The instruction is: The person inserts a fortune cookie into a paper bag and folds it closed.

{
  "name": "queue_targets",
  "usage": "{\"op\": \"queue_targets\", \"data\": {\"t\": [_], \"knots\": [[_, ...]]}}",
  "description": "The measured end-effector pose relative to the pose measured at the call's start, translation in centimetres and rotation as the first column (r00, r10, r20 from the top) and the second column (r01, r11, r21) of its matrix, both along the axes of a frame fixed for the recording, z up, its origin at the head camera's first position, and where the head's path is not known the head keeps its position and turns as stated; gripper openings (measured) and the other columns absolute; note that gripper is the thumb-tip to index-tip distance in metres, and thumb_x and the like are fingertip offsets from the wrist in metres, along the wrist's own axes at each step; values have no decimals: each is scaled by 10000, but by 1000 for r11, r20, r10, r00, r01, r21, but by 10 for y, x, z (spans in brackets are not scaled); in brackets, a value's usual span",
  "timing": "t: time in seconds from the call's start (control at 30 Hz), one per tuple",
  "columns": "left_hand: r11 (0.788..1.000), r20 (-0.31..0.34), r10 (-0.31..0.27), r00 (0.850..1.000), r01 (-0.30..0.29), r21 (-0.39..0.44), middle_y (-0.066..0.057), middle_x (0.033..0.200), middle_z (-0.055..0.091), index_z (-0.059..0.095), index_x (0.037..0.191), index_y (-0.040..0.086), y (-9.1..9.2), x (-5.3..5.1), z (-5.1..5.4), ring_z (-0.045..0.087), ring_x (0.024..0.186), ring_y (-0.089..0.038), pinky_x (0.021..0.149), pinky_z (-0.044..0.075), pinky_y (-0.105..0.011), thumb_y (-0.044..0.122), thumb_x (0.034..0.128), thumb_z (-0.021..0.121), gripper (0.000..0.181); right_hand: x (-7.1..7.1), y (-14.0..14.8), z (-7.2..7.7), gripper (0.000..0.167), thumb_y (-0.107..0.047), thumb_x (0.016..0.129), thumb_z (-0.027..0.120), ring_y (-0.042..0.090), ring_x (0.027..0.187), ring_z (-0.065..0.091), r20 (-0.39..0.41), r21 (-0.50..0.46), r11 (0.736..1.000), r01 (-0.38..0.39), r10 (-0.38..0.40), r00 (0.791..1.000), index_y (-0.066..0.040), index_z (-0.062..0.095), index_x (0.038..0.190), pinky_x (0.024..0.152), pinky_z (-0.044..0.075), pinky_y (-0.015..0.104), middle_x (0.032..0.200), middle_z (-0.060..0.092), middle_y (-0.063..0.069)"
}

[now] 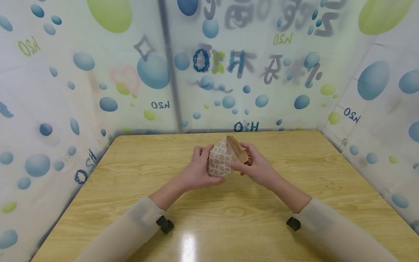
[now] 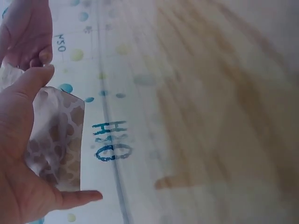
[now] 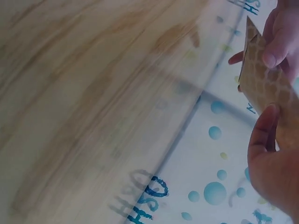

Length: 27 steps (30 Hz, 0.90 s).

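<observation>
A folded paper piece (image 1: 220, 160), brown with a white lattice pattern and a plain brown inner side, is held above the table between both hands. On its left side the left hand (image 1: 200, 169) grips it, thumb along the lower edge. The right hand (image 1: 256, 165) pinches its right flap between thumb and fingers. In the left wrist view the patterned paper (image 2: 70, 140) shows behind the left hand (image 2: 23, 154). The right wrist view has the paper (image 3: 266, 74) between the right hand (image 3: 275, 172) and the other hand's fingers.
A pale wooden table (image 1: 203, 225) spreads beneath both forearms. Behind it and at both sides hang white sheets (image 1: 196, 98) with blue and green dots and lettering. Dark small clips or devices sit at both sleeve cuffs.
</observation>
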<state>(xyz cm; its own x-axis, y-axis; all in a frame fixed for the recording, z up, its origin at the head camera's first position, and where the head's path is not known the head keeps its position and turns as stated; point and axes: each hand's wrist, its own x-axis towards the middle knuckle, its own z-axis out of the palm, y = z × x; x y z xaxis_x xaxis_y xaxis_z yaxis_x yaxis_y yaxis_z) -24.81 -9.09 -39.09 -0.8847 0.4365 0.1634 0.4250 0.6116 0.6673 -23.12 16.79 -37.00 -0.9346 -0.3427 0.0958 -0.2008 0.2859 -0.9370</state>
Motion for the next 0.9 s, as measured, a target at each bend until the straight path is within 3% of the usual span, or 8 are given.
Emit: {"op": "queue_targets", "data": {"t": [0.17, 0.27, 0.4, 0.5, 0.63, 0.73, 0.9], "knots": [[1000, -2, 28, 1000, -28, -10, -172, 1489, 312, 219, 1724, 107, 6, 3, 0, 477, 1287, -315, 1136, 512, -525, 516, 801, 976, 1262, 3, -3, 4, 772, -260, 1040, 780, 272, 949, 674, -48, 34, 998, 50, -48, 998, -116, 359, 1671, 747, 590, 341, 1388, 591, 220], [999, 5, 23, 1000, -23, 27, -173, 1528, 331, 282, 1677, 74, 5, 4, 1, 492, 1349, -327, 1179, 483, -543, 550, 893, 890, 1101, 2, 0, 7, 727, -209, 1050, 761, 250, 871, 650, -84, 31, 997, 65, -62, 994, -105, 389, 1665, 699, 551, 302, 1323, 606, 232], [981, 31, -15, 999, 8, 196, -145, 1541, 451, 417, 1583, 81, 2, 3, 4, 504, 1436, -323, 1219, 448, -582, 429, 1025, 779, 750, -1, 5, 12, 672, -114, 1050, 731, 169, 708, 528, -111, 10, 1000, 30, -29, 993, -90, 425, 1647, 658, 507, 299, 1391, 617, 254], [937, 66, -77, 995, 50, 346, -96, 1507, 568, 478, 1563, 142, -1, 2, 7, 559, 1427, -300, 1200, 478, -593, 323, 1046, 771, 621, -3, 9, 15, 626, -78, 1049, 712, 164, 712, 511, -135, 29, 1000, -2, 6, 991, -84, 464, 1623, 667, 518, 300, 1504, 617, 239], [894, 71, -156, 985, 110, 435, -89, 1439, 653, 567, 1505, 153, -2, 1, 12, 665, 1297, -265, 1089, 580, -539, 221, 1055, 762, 495, -4, 11, 16, 560, -77, 1050, 716, 228, 888, 602, -187, 76, 997, -25, 39, 982, -94, 531, 1578, 739, 554, 297, 1470, 675, 199], [887, 61, -166, 984, 122, 445, -114, 1320, 690, 657, 1368, 104, -2, 2, 13, 716, 1108, -222, 926, 641, -488, 172, 1056, 753, 333, -3, 10, 15, 513, -103, 1047, 739, 258, 1007, 656, -212, 98, 994, -40, 60, 976, -94, 579, 1534, 814, 585, 296, 1390, 705, 173], [881, 56, -143, 988, 101, 462, -113, 1130, 710, 711, 1235, 76, -2, 3, 11, 696, 928, -173, 789, 630, -469, 137, 1045, 762, 206, -2, 11, 10, 317, -159, 1041, 768, 222, 975, 703, -203, 105, 994, -23, 44, 978, -74, 709, 1341, 833, 621, 317, 1202, 721, 130]]}}
